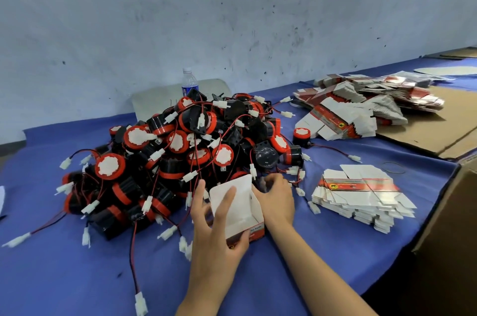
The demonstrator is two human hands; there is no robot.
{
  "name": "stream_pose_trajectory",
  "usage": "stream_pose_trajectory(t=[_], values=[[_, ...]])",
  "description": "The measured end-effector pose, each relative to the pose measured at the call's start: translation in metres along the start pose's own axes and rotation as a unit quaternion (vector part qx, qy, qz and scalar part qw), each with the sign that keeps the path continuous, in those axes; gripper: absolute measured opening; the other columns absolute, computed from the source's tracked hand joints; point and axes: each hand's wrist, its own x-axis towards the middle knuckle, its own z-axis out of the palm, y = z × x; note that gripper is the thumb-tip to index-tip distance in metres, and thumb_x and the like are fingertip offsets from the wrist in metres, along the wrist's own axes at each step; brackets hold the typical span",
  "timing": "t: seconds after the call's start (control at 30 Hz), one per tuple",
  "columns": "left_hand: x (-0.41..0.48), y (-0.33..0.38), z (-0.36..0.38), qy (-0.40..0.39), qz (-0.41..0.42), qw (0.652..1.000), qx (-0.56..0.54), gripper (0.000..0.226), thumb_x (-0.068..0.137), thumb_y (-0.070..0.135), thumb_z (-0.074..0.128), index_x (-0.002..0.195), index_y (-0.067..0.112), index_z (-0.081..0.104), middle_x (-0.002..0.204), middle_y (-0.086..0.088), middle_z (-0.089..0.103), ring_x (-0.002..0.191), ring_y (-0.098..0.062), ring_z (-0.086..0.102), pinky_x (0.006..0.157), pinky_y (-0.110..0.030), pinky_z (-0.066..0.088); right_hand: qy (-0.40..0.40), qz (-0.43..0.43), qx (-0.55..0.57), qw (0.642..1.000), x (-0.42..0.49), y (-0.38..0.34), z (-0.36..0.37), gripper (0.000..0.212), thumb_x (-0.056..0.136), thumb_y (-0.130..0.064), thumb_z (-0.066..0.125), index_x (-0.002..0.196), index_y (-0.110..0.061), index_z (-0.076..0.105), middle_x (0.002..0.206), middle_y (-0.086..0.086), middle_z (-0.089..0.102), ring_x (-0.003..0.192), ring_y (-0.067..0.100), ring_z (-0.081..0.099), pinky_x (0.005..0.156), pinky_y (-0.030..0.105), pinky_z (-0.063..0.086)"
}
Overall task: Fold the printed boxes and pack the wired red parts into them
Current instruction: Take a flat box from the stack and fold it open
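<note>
The left hand (219, 228) reaches forward to the near edge of the pile of wired red parts (180, 140). It holds the printed box (245, 215): the fingers lie spread on the raised white flap and the thumb presses the red printed side. The right hand (275, 199) is bent over the box's right wall with the fingers curled. What they grip I cannot tell. The box stands open, just in front of the pile.

Blue-clothed table (77, 277), tangled heap of wired red parts (180, 150) at centre, water bottle (189, 82) upright behind it, stack of flat printed boxes (361, 194) at right, rubber band (393, 168) just beyond, cardboard sheet (438, 132) farther back under more flat boxes (361, 106).
</note>
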Motion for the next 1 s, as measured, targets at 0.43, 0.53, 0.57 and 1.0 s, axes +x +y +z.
stream_pose_trajectory(t=[0.43, 0.53, 0.57, 1.0], values=[[0.001, -0.013, -0.003, 0.008, -0.152, 0.983, -0.102, 0.123, 0.069, 0.026, 0.085, 0.137, 0.069, -0.009, 0.148, 0.012, 0.041, 0.131, -0.007, 0.044, 0.092, -0.018, 0.043, -0.021, 0.046, 0.137, 0.989, -0.007, -0.007, 0.000, 0.044, 0.076, -0.041, 0.075, 0.104, -0.020, 0.048, 0.109, 0.005, 0.057, 0.102, 0.023, 0.056, 0.077, 0.031, 0.046], [0.001, -0.015, -0.003, -0.024, -0.158, 0.980, -0.118, 0.121, 0.066, 0.039, 0.085, 0.137, 0.068, -0.009, 0.140, 0.021, 0.047, 0.125, -0.005, 0.049, 0.091, -0.019, 0.046, 0.000, 0.103, 0.393, 0.914, -0.021, 0.000, -0.022, 0.041, 0.075, -0.025, 0.079, 0.100, -0.030, 0.047, 0.103, 0.004, 0.061, 0.084, 0.018, 0.065, 0.059, 0.033, 0.055], [0.002, -0.015, -0.002, -0.033, -0.163, 0.978, -0.129, 0.120, 0.063, 0.046, 0.084, 0.137, 0.068, -0.008, 0.137, 0.031, 0.045, 0.123, 0.000, 0.049, 0.089, -0.013, 0.044, 0.028, 0.088, 0.433, 0.897, -0.026, 0.003, -0.028, 0.040, 0.076, -0.021, 0.079, 0.101, -0.031, 0.050, 0.102, 0.002, 0.061, 0.080, 0.012, 0.066, 0.053, 0.028, 0.054], [0.003, -0.015, -0.002, -0.049, -0.151, 0.981, -0.108, 0.109, 0.072, 0.043, 0.079, 0.133, 0.072, -0.006, 0.152, 0.030, 0.025, 0.128, -0.003, 0.043, 0.092, -0.012, 0.038, 0.151, -0.039, 0.400, 0.903, -0.092, 0.027, -0.079, 0.071, 0.079, 0.011, 0.066, 0.128, -0.037, 0.048, 0.108, -0.014, 0.061, 0.085, -0.011, 0.062, 0.068, 0.003, 0.047]])
